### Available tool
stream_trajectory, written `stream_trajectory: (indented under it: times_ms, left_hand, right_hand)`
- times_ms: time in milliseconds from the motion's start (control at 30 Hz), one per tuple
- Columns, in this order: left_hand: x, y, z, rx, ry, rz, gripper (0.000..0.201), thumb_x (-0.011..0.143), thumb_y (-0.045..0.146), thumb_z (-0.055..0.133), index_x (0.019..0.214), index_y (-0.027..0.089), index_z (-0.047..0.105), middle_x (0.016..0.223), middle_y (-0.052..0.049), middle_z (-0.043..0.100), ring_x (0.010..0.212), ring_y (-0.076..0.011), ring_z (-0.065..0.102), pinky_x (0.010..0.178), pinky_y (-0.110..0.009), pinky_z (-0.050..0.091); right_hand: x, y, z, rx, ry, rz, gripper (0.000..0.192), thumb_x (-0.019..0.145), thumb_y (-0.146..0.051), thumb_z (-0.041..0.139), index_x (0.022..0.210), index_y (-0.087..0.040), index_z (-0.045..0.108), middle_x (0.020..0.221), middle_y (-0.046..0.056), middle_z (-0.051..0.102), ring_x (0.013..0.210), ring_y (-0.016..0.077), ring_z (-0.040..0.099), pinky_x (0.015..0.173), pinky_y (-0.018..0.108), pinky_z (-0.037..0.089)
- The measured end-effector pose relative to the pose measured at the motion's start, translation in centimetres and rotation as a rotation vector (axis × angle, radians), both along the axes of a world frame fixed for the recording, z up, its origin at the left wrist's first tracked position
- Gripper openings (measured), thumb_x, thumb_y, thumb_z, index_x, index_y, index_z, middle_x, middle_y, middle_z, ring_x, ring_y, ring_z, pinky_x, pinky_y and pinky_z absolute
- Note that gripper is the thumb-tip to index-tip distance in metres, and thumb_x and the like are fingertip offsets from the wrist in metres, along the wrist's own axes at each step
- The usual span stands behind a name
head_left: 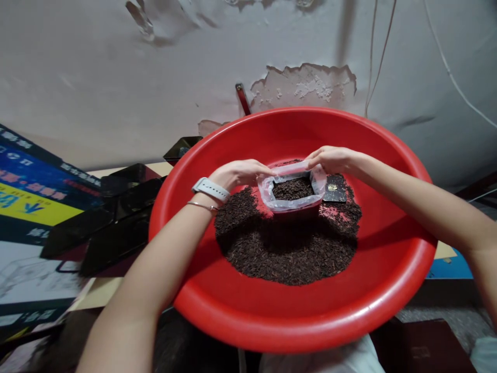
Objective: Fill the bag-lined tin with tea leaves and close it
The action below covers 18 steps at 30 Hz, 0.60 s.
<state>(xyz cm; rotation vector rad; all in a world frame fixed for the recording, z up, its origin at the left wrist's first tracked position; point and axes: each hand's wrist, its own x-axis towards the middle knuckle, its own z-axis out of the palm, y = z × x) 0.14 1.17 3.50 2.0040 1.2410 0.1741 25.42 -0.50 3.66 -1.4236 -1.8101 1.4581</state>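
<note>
The single head view looks forward and steeply down from close above the red basin, which fills the centre; a peeling wall rises just behind it.

Black trays stacked left beside printed cardboard, under a peeling wall.

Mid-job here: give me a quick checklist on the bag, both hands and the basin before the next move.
1. Left hand grips the plastic bag rim: ok.
2. Right hand grips the opposite rim: ok.
3. Bag mouth held open, dark tea leaves inside: ok.
4. Bag sits over the loose tea pile within the red basin: ok.
5. Small black packet lies clear of the bag mouth: ok.
6. Bag free of tears: cannot tell.
</note>
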Motion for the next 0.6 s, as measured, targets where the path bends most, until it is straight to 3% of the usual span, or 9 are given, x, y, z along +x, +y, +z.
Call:
stream_trajectory:
  times_ms: [67, 167, 233, 300, 367, 500, 600]
  left_hand:
    - [0.0, -0.7, 1.8, 0.043, 0.0, 0.1, 0.028, 0.061, 0.047, 0.069, 0.064, 0.02, 0.061, 0.063, -0.003, 0.057, 0.06, -0.0158, 0.049, 0.063, -0.032, 0.043]
    - [0.4, -2.2, 4.1, 0.241, 0.023, 0.251, 0.017, 0.057, 0.031, 0.067, 0.065, 0.018, 0.061, 0.065, -0.001, 0.057, 0.064, -0.0151, 0.049, 0.063, -0.029, 0.039]
    - [0.5, -3.1, 5.1, 0.357, 0.05, 0.287, 0.014, 0.058, 0.029, 0.064, 0.066, 0.018, 0.06, 0.066, -0.001, 0.056, 0.066, -0.0147, 0.05, 0.062, -0.027, 0.037]
    - [0.3, -3.7, 5.8, 0.418, 0.077, 0.284, 0.017, 0.059, 0.031, 0.066, 0.069, 0.017, 0.062, 0.07, -0.001, 0.059, 0.07, -0.015, 0.052, 0.062, -0.026, 0.037]
    - [-0.2, -3.8, 6.1, 0.345, 0.107, 0.242, 0.026, 0.059, 0.037, 0.07, 0.075, 0.017, 0.065, 0.077, -0.002, 0.064, 0.074, -0.0167, 0.057, 0.065, -0.025, 0.04]
    - [-1.0, -3.6, 5.9, -0.071, 0.188, 0.033, 0.035, 0.055, 0.047, 0.076, 0.078, 0.02, 0.073, 0.081, -0.004, 0.07, 0.081, -0.0208, 0.062, 0.069, -0.026, 0.045]
    - [-1.1, -3.5, 6.0, -0.16, 0.188, -0.016, 0.03, 0.054, 0.047, 0.076, 0.065, 0.02, 0.073, 0.069, -0.004, 0.069, 0.074, -0.0209, 0.062, 0.069, -0.028, 0.046]
  right_hand:
    - [-0.2, -0.7, 1.4, 0.195, -0.051, -0.023, 0.009, 0.068, -0.022, 0.069, 0.074, -0.02, 0.063, 0.072, 0.006, 0.065, 0.065, 0.0176, 0.059, 0.066, 0.037, 0.054]
    - [0.0, -1.5, 3.0, 0.465, -0.11, -0.085, 0.009, 0.069, -0.023, 0.069, 0.076, -0.019, 0.064, 0.071, 0.006, 0.063, 0.066, 0.019, 0.06, 0.063, 0.039, 0.054]
    - [0.4, -1.9, 3.7, 0.564, -0.139, -0.089, 0.012, 0.072, -0.027, 0.068, 0.08, -0.018, 0.064, 0.07, 0.005, 0.062, 0.068, 0.0199, 0.061, 0.064, 0.039, 0.055]
    - [1.0, -2.1, 4.1, 0.567, -0.174, -0.052, 0.017, 0.073, -0.03, 0.07, 0.085, -0.018, 0.064, 0.069, 0.004, 0.062, 0.068, 0.0205, 0.063, 0.063, 0.039, 0.055]
    - [1.5, -2.2, 4.2, 0.484, -0.21, 0.052, 0.025, 0.07, -0.032, 0.076, 0.087, -0.02, 0.062, 0.069, 0.004, 0.064, 0.068, 0.0202, 0.064, 0.059, 0.036, 0.055]
    - [1.8, -2.1, 3.8, 0.317, -0.213, 0.281, 0.036, 0.06, -0.034, 0.084, 0.083, -0.023, 0.06, 0.074, 0.003, 0.068, 0.067, 0.0191, 0.065, 0.053, 0.031, 0.054]
    - [1.7, -2.1, 3.7, 0.249, -0.182, 0.24, 0.037, 0.06, -0.033, 0.085, 0.083, -0.022, 0.059, 0.07, 0.002, 0.067, 0.063, 0.0196, 0.065, 0.052, 0.033, 0.054]
